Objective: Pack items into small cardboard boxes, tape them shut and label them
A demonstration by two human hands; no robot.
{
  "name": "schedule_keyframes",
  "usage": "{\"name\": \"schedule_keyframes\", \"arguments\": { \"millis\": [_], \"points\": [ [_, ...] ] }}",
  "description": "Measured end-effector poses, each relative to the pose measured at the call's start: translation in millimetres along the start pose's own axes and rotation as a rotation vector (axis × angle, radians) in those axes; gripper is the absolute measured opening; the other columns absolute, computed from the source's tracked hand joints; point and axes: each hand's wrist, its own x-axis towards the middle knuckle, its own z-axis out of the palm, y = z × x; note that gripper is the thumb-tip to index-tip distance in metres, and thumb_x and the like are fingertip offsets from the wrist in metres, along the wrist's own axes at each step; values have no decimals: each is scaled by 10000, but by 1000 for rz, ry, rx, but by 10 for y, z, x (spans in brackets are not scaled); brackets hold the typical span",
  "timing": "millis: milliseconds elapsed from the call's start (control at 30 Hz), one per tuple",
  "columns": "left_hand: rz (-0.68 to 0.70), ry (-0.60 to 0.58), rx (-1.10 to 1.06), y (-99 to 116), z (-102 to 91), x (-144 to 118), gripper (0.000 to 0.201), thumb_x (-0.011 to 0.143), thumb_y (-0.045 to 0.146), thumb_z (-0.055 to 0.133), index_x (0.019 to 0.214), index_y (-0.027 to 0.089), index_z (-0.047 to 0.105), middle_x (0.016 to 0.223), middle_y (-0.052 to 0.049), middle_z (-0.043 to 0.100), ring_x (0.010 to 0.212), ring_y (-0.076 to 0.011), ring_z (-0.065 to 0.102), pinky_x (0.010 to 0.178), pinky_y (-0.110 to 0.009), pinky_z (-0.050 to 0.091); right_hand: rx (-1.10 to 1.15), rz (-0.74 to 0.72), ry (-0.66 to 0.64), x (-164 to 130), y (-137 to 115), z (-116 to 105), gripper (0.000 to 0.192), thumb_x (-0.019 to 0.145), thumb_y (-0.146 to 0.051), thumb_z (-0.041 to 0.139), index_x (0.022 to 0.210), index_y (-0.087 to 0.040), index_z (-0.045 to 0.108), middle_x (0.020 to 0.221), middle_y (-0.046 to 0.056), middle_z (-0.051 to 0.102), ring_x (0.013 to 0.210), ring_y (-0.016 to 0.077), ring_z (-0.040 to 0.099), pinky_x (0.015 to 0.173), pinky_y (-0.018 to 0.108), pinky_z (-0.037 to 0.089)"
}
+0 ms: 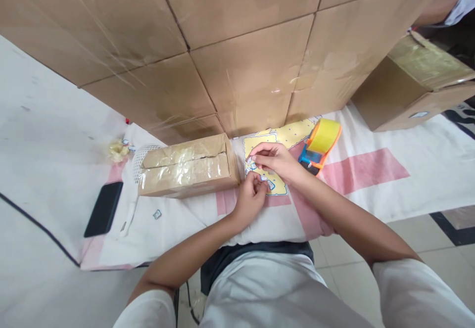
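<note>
Hovering close together, the thumb and forefinger of the right hand [278,162] are held in a pinching shape; a pale scrap is seen at the tips, but whether it is gripped cannot be told. The fingers of the left hand [254,197] are curled inward at its seven o'clock, and what lies between them is likewise hidden.

Beneath both hands, flat on the pink-and-white cloth [200,219], the yellow sheet [279,185] is partly covered, with a blue-edged label [271,185] visible on it. It is judged thin, light and flexible, easily creased and perhaps hard to lift from the cloth; it would best be held by an outer edge or corner. Its long axis is laid roughly from just before twelve o'clock to just before six; no leading end can be made out.

From the sheet, a taped carton [189,169] is set at nine o'clock, a tape dispenser [321,145] between two and three, and stacked cartons [252,70] at twelve. Farther out, a loose label [157,214] and a black phone [104,209] are found between eight and nine.
</note>
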Motion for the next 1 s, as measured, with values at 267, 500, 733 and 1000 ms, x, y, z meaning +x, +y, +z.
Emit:
{"name": "schedule_keyframes", "arguments": {
  "millis": [267, 500, 733, 1000],
  "points": [
    [378, -7, 799, 81, -135, -167, 173, 979, 347, 537, 872, 225, 597, 617, 1, 616, 515, -141, 530, 551, -260, 279, 104, 163, -107, 226, 268, 127, 269, 641, -325, 810, 828, -168, 696, 600, -56, 538, 545, 72, 415, 481, 203, 252],
    [286, 89, 1096, 80, -190, -62, 294, 987, 370, 522, 782, 193, 636, 624, -59, 663, 518, -173, 569, 516, -258, 259, -11, 80, -117, 317, 221, 155, 159, 692, -259, 710, 817, -163, 695, 660, -43, 582, 576, 78, 440, 534, 228, 321],
    [364, 80, 1325, 84, -206, -23, 258, 993, 181, 444, 1119, 175, 670, 888, -61, 764, 676, -186, 712, 564, -259, 470, -108, 57, -151, 437, 203, 163, 118, 723, -246, 664, 794, -158, 696, 658, -36, 604, 599, 92, 477, 578, 248, 343],
    [631, -12, 1124, 249, -606, -392, 355, 924, 204, 531, 1267, 224, 621, 1242, -114, 677, 1162, -215, 678, 932, -306, 585, -169, -46, -129, 450, 290, 253, 106, 759, -165, 597, 815, -155, 687, 713, -23, 632, 622, 100, 511, 616, 247, 385]
  ]
}}
